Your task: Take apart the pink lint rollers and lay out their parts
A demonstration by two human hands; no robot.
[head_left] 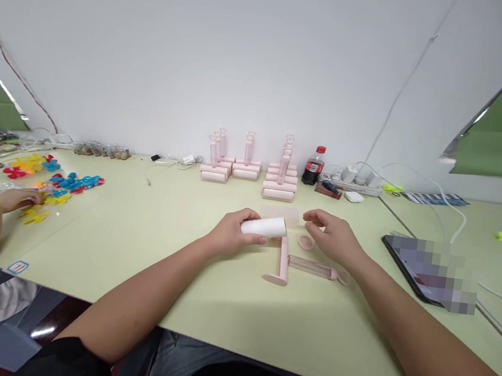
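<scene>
A white roll (265, 227) lies tilted in my left hand (238, 231), whose fingers wrap round its left end. My right hand (329, 232) is to the right of the roll, with its thumb and fingers apart and nothing between them. Just below its fingertips is a small round pink cap (305, 242). A pale pink translucent cover (280, 216) lies behind the roll. Nearer me, a pink frame with a round end (284, 266) rests on the table, beside a clear tube with a pink handle (313, 267).
Pink roller sets (279, 187) stand near the wall, beside a cola bottle (314, 165). A phone (425, 271) and white cables are at the right. At the left, another person's hand (18, 199) touches colourful plastic pieces (34, 215).
</scene>
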